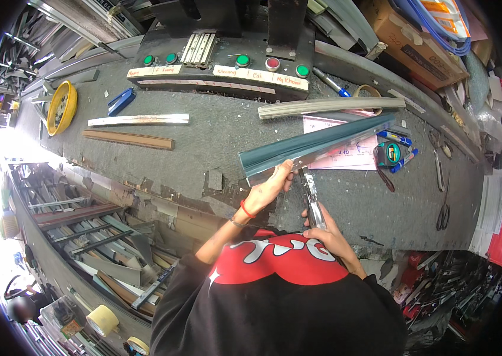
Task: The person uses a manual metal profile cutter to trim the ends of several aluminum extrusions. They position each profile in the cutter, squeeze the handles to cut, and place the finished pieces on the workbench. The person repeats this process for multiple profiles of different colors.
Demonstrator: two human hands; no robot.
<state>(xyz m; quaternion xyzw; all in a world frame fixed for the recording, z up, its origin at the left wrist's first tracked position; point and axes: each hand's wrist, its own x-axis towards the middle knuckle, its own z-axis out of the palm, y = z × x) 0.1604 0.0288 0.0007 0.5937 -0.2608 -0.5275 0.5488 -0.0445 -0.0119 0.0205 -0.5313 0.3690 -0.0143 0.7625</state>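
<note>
My left hand (269,191) is wrapped round the lower edge of a dark teal metal profile (307,144), near its left end. The profile is held above the bench, slanting up to the right over a pink paper form (346,155). My right hand (329,232) grips a silver plier-like hand tool (311,199) close to my body. The tool's narrow head reaches up to the profile's lower edge, beside my left fingers. I cannot tell whether its jaws bite on the metal.
On the grey bench (215,127) lie a pale profile (331,107), a silver strip (138,120), a brown strip (126,139), a blue stapler (121,101) and a tape measure (388,153). A yellow bowl (62,108) stands left. Behind is a black button panel (218,83); scissors (443,209) lie right.
</note>
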